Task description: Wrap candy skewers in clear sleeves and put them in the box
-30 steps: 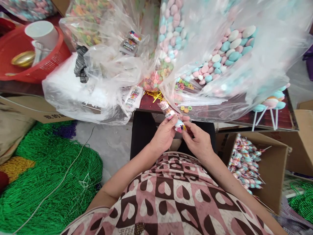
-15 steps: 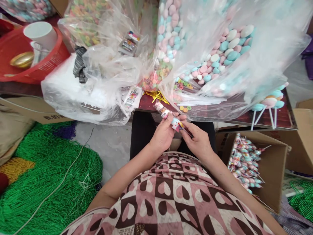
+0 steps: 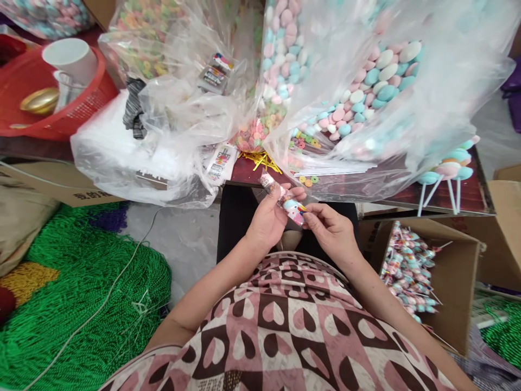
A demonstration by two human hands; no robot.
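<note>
Over my lap, just off the table edge, my left hand [image 3: 269, 221] is closed around a small printed candy wrapper [image 3: 293, 210] with pastel candy inside. The wrapper's upper end pokes out past my left thumb. My right hand [image 3: 331, 231] pinches the wrapper's lower right end between thumb and fingertips. On the table edge beyond lie gold twist ties [image 3: 262, 161] and a few loose ring candies [image 3: 308, 181]. A stack of flat printed wrappers [image 3: 222, 163] sits left of the ties.
Clear bags of pastel candies [image 3: 386, 73] cover the table's back. A red basket [image 3: 91, 92] stands at left, candy lollipops [image 3: 450, 165] at the right edge. Below right, a cardboard box [image 3: 453, 288] holds wrapped candies. Green cords [image 3: 89, 304] heap on the floor at left.
My left fingers have opened slightly around the wrapper. My right hand has shifted a little right and down, its fingertips now at the wrapper's lower end.
</note>
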